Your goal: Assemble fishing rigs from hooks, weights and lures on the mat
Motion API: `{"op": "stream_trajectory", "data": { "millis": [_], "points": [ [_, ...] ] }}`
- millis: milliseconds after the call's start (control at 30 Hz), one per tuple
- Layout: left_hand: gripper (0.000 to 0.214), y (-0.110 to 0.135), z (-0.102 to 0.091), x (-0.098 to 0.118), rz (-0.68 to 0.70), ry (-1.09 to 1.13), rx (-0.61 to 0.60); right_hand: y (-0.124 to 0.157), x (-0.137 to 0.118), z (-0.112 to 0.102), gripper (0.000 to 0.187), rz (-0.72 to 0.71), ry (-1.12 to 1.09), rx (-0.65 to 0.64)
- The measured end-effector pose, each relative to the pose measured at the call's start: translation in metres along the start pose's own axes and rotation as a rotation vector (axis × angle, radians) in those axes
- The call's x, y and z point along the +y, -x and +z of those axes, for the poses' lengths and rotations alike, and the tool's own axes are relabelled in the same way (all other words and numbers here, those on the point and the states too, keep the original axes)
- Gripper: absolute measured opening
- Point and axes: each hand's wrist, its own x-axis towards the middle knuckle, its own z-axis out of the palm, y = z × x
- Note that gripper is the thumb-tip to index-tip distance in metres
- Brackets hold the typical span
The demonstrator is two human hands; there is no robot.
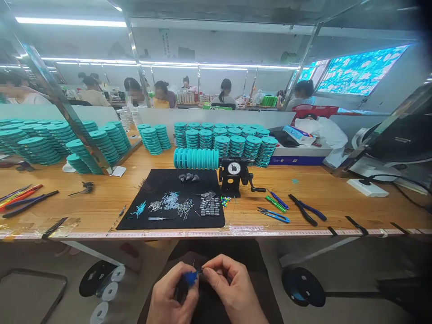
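Observation:
Below the table edge, over a dark apron, my two hands meet close together. My left hand (173,290) is closed around a small blue piece (191,278), with a thin pin-like tip sticking up from it. My right hand (232,285) pinches at the same spot with thumb and forefinger, on something dark and too small to make out. Beyond them lies a black mat (135,222) with grey beads (209,207), small clear pieces (169,200), metal pins (185,209), teal strips (139,208) and a small screwdriver (161,218).
A hand-cranked winder (232,175) carries teal spools (195,159). Stacks of teal spools (222,146) stand behind it. To the right lie blue snips (274,215), a green-handled tool (276,204) and pliers (307,210). More pliers (30,204) lie left. Several people sit at benches beyond.

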Motion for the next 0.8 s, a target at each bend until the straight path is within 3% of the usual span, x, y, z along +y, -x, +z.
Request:
{"op": "stream_trajectory", "data": {
  "millis": [233, 433, 600, 667, 800],
  "points": [
    [0.009, 0.003, 0.003, 0.001, 0.105, -0.053, 0.003, 0.003, 0.006, 0.005, 0.041, 0.006, 0.004, 0.020],
    [0.013, 0.000, 0.001, 0.002, 0.100, -0.020, -0.013, 0.004, 0.023, 0.014, 0.042, -0.116, 0.076, 0.145],
    [0.016, -0.007, -0.004, 0.003, 0.134, -0.036, -0.021, 0.004, 0.030, 0.015, 0.041, -0.193, 0.172, 0.141],
    [0.019, -0.009, -0.006, 0.003, 0.096, -0.031, -0.037, 0.005, 0.030, 0.015, 0.038, -0.225, 0.213, 0.119],
    [0.023, -0.011, -0.009, 0.005, -0.129, 0.051, -0.095, 0.008, 0.025, 0.014, 0.032, -0.234, 0.244, 0.088]
  ]
}}
